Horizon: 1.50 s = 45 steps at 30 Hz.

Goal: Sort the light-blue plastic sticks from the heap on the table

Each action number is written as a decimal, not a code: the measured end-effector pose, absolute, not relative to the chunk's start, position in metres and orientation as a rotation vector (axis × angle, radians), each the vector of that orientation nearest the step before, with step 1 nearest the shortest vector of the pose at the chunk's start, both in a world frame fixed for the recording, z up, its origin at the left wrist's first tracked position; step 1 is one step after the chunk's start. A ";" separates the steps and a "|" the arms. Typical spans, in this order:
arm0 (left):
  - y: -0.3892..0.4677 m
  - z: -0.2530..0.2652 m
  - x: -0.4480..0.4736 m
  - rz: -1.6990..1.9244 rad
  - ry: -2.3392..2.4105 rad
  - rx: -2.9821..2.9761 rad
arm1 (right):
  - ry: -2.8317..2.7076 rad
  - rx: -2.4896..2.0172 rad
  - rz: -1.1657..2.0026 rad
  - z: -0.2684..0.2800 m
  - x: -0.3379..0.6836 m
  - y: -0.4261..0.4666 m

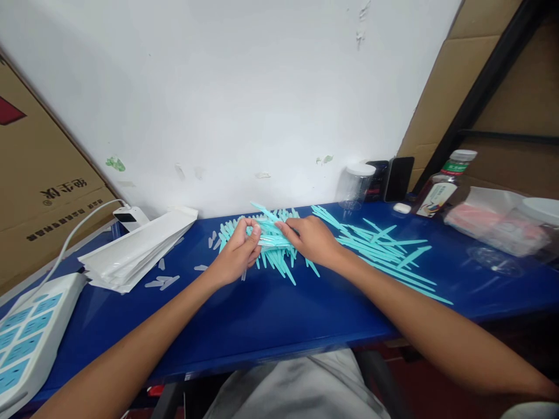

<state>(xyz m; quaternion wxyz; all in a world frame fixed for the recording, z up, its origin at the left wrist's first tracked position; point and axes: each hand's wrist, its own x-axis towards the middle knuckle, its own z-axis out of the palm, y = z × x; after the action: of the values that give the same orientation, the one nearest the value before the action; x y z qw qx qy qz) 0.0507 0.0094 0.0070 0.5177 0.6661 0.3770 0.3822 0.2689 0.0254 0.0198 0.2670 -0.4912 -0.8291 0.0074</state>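
My left hand (pixel 238 250) is closed in a pinch, thumb over curled fingers, above a heap of thin turquoise plastic sticks (pixel 279 265). What it grips is hidden by the fingers; something clear and shiny shows just beside it. Close on its right, my right hand (pixel 315 240) pinches a turquoise stick (pixel 264 210) between thumb and fingers, its tip pointing up and left. A second, looser spread of turquoise sticks (pixel 388 250) lies right of my right hand. Small translucent plastic pieces (pixel 163 282) are scattered on the blue table to the left.
White paper sleeves (pixel 140 250) are stacked on the blue table (pixel 279 317) at left, by a power strip (pixel 35 331) and a small white device (pixel 131 218). Along the back right stand a clear jar (pixel 354 186), dark phones (pixel 399 179) and a bottle (pixel 443 185). A wall rises behind.
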 end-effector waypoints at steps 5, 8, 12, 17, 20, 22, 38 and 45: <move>0.008 0.003 0.055 0.994 0.954 1.617 | -2.223 -1.318 0.053 0.019 0.267 0.025; 0.007 0.004 0.058 1.082 0.976 1.550 | -2.207 -1.307 0.064 0.018 0.267 0.026; 0.006 0.006 0.059 1.157 0.976 1.455 | -2.174 -1.270 0.088 0.018 0.268 0.027; 0.006 0.008 0.059 1.213 0.990 1.407 | -2.129 -1.271 0.105 0.017 0.269 0.028; 0.008 0.008 0.057 1.193 0.984 1.416 | -2.117 -1.245 0.089 0.016 0.270 0.030; 0.010 0.007 0.054 1.188 0.992 1.476 | -2.096 -1.237 0.085 0.016 0.272 0.032; 0.011 0.013 0.042 1.059 1.096 2.023 | -2.153 -1.224 0.038 0.020 0.278 0.034; 0.011 0.014 0.041 0.990 1.095 2.085 | -2.164 -1.262 0.006 0.020 0.275 0.032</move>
<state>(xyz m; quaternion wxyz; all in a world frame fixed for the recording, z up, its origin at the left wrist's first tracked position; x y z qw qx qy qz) 0.0408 0.0108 0.0136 0.2894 0.7812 0.4103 0.3709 0.2747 0.0316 0.0197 0.3127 -0.4785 -0.8205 0.0024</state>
